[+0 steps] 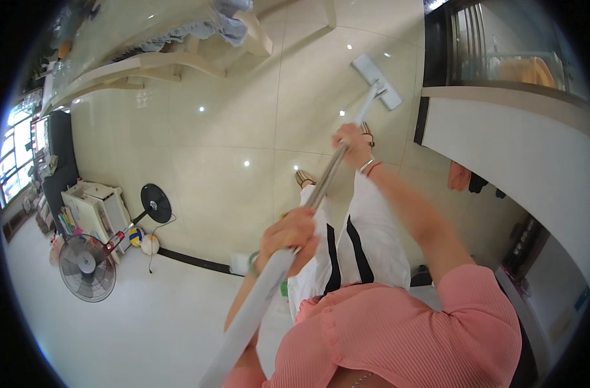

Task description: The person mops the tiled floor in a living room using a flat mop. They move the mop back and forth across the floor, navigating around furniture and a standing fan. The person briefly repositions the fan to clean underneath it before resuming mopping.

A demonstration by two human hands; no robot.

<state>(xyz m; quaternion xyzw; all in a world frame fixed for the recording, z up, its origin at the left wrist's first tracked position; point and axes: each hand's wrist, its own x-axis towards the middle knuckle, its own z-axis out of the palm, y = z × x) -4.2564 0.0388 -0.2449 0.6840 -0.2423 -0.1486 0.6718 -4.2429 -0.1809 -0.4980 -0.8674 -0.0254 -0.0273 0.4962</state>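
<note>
A flat mop point(327, 171) runs slantwise across the view, its white-and-metal pole passing from beside my body out to the floor. My left hand point(287, 238) is wrapped round the upper part of the pole, near a thick white section. Farther down, my right hand point(354, 145) grips the same pole, slightly blurred. At the far end the white rectangular mop head point(377, 81) lies on the glossy cream tiled floor point(230, 129), ahead of my feet and a bit to the right.
At the far left stand a pale table with curved legs point(159, 63) and a standing fan point(88, 268). Two balls point(150, 244) rest by a small cream cabinet point(101, 200). A white cabinet point(508, 142) lines the right, with shoes point(460, 176) beneath.
</note>
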